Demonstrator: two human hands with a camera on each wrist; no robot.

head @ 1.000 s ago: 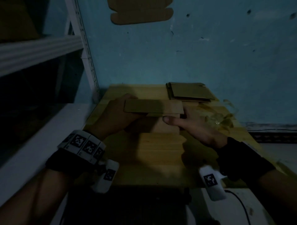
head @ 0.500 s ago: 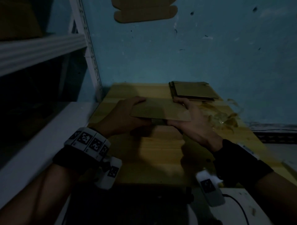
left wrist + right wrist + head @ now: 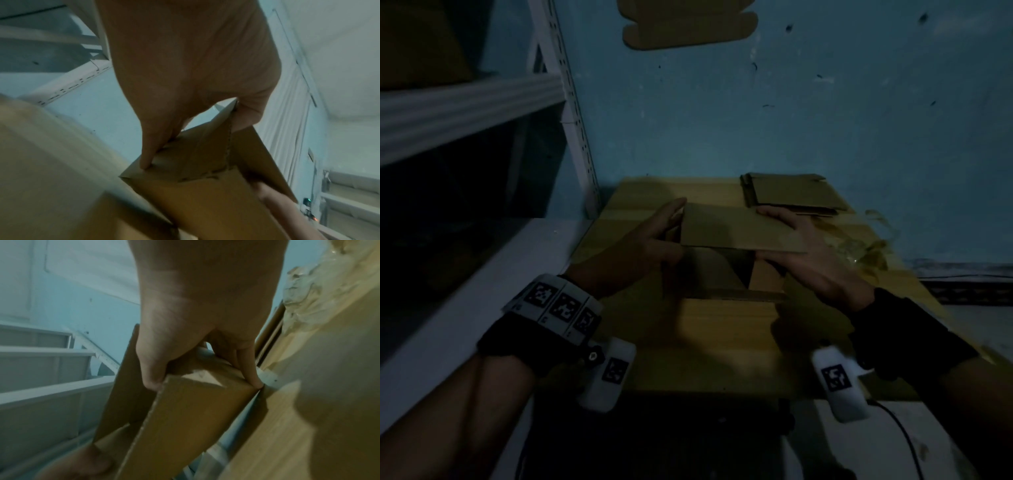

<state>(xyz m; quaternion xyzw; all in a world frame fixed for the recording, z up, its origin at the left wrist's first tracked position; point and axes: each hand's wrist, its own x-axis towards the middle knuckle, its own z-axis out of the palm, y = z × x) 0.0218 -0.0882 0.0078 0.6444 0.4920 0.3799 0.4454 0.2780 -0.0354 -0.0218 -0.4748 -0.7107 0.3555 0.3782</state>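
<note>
Opened wider since a second ago: the cardboard box now shows a dark hollow under its top panel.
Plain brown corrugated board, creased flat; my left hand and right hand each pinch one end above the table middle, with a flat cardboard stack at the far right corner.

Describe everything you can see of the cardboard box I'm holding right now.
The cardboard box is plain brown corrugated board, unprinted and partly opened: a broad top panel faces up, and below it a dark hollow shows between folded side panels. It sits roughly level over the wooden table, long side running left to right. The left hand grips its left end. The right hand pinches its right end, thumb on the near edge and fingers on the far edge. Whether its lower flap touches the table cannot be told.
</note>
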